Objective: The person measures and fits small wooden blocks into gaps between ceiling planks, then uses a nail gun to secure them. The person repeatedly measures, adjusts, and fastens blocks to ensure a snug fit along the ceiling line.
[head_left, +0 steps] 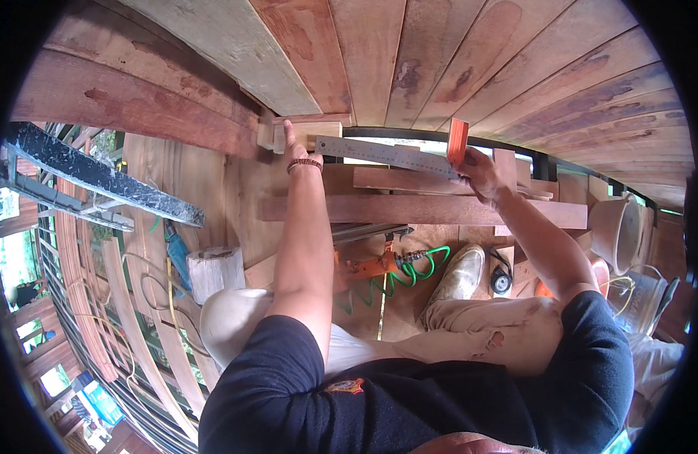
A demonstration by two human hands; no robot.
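Note:
My left hand (298,149) is raised to the lower edge of the plank wall, its thumb pointing up against a short pale wood block (330,130). The other fingers are mostly hidden and seem wrapped round the block. My right hand (481,174) grips a try square by its orange stock (458,140). From there the steel blade (387,155) runs leftward, its far end beside the block and my left hand. Below the blade lie reddish boards (432,210).
An orange tool (368,265) with a coiled green air hose (409,276) lies before my knees. A log stump (214,274), a blue drill (177,257) and a black beam (99,170) are at left. A tape measure (501,281) and buckets (617,231) are at right.

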